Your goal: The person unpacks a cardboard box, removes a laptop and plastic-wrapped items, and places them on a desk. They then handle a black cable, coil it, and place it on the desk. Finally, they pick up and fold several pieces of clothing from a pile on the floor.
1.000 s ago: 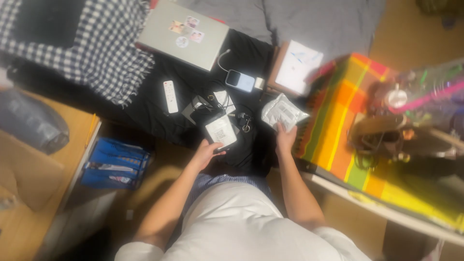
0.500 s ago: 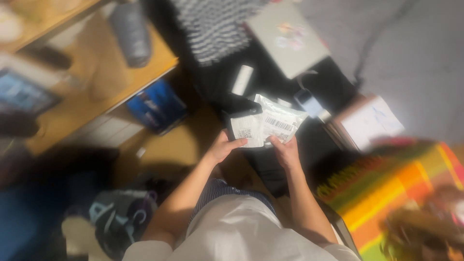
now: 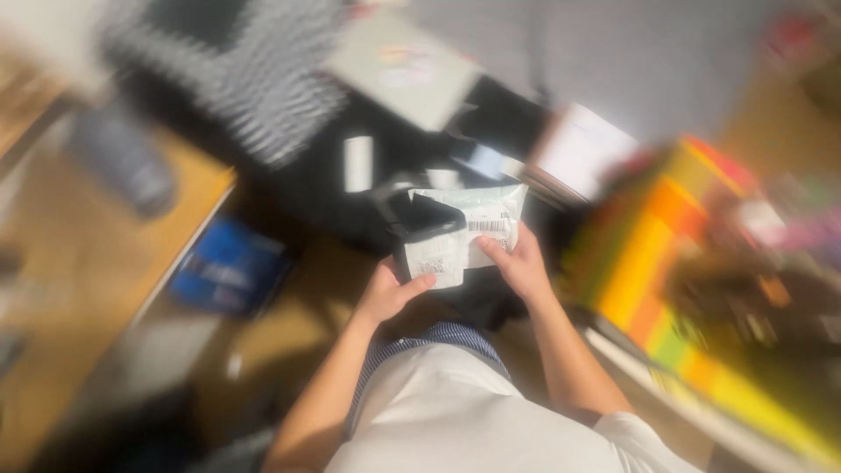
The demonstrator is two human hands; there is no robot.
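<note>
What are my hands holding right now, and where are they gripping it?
The left hand holds a small white pouch by its lower edge; the right hand holds a pale plastic mailer bag by its lower right edge.

Landmark = laptop (image 3: 405, 68), on bed. Remote (image 3: 357, 163) just below-left of it. Two pouches (image 3: 464, 229) below laptop, overlapping, btwn left hand (image 3: 388, 293) & right hand (image 3: 524, 267). Striped cloth (image 3: 679, 254) right of laptop; blurred.

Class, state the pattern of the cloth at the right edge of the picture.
The cloth shows bright stripes of orange, yellow, green and red, seen in the head view, though blurred.
</note>
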